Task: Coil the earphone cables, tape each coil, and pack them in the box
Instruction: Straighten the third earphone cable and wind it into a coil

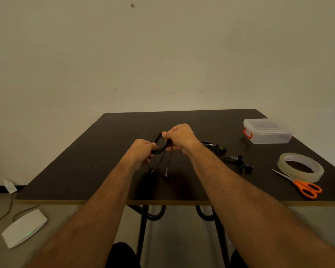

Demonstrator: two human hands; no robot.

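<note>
At frame centre above the counter [85, 161], we are gripping the cable [159, 147] coil with the left hand [141, 151] and right hand [179, 139]; we are keeping loops even, earbuds dangling free.

Two bare forearms reach forward side by side, hands raised close together. The left hand [141, 151] curls its fingers around a coiled black earphone cable [160, 146], while the right hand [179, 137], knuckles up, pinches the same coil's upper side.
</note>
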